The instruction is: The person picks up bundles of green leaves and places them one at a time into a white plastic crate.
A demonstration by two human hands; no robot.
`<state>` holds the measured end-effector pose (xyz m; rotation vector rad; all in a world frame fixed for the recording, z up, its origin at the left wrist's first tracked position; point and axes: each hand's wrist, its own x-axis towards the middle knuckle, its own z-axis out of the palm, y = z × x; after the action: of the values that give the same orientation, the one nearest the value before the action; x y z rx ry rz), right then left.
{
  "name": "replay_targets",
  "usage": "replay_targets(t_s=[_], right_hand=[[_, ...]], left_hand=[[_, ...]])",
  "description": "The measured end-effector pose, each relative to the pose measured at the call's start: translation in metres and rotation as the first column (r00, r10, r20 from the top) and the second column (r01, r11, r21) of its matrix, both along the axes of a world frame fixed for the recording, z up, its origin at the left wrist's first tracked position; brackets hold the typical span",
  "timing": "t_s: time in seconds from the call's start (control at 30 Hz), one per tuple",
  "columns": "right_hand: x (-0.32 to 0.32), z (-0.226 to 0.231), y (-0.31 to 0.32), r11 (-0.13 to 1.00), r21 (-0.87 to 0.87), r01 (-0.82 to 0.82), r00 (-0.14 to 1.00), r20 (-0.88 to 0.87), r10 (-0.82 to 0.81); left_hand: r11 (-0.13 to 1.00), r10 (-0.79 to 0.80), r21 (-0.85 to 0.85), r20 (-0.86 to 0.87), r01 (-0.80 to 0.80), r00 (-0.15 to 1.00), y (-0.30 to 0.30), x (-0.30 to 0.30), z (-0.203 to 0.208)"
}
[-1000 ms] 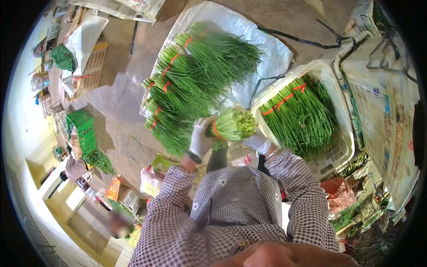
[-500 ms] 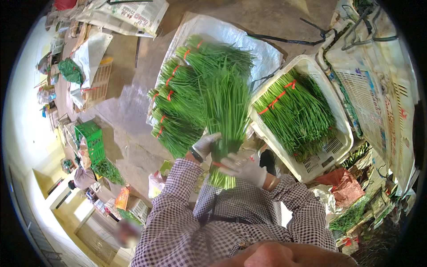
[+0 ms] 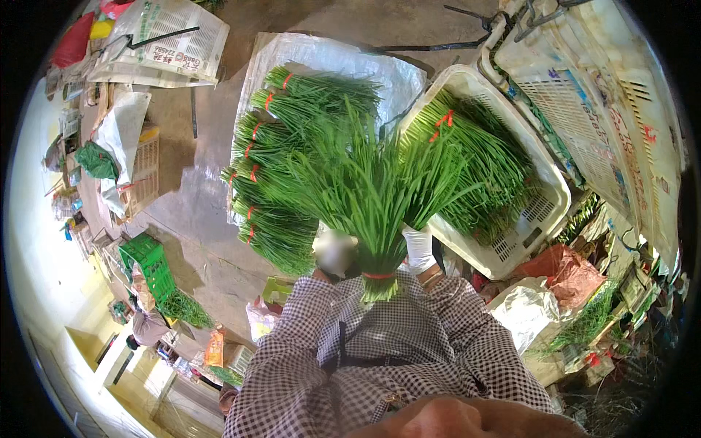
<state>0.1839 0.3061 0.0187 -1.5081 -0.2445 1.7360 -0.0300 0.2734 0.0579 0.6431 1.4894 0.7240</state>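
Mostly, the left hand (image 3: 336, 252) is lost in blur and the right hand (image 3: 418, 250) tucks behind leaves, so I cannot tell whether the fingers of these 2 are spread or pinching. Between them is 1 bunch of greens (image 3: 376, 219), cut ends toward the body, its fanned tips hiding parts of the piled bundles (image 3: 274, 228) and the white crate (image 3: 473, 258). Floor (image 3: 201, 204) stretches left of the white sheet (image 3: 405, 74); the crate's rim sits near the right hand.
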Motion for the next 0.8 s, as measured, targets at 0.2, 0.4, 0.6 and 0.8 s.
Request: replay_targets(t_s=[0.2, 0.4, 0.6, 0.8], right_hand=[[0.002, 0.017, -0.005, 0.999, -0.036, 0.0, 1.0, 0.023, 0.001], [0.016, 0.005, -0.008, 0.997, -0.069, -0.044, 0.996, -0.08, 0.039], [0.048, 0.053, 0.024, 0.883, 0.239, -0.404, 0.9, -0.07, 0.431], [0.085, 0.064, 0.026, 0.381, -0.059, -0.923, 0.093, 0.924, 0.371]], left_hand=[[0.999, 0.035, -0.031, -0.033, -0.036, 0.999, -0.006, 0.0, 0.003], [0.999, 0.022, -0.049, -0.02, -0.023, 1.0, 0.007, 0.01, 0.005], [0.998, -0.066, -0.026, -0.066, 0.064, 0.996, 0.021, 0.005, 0.007], [0.869, -0.441, 0.055, -0.367, 0.492, 0.819, 0.041, -0.015, -0.002]])
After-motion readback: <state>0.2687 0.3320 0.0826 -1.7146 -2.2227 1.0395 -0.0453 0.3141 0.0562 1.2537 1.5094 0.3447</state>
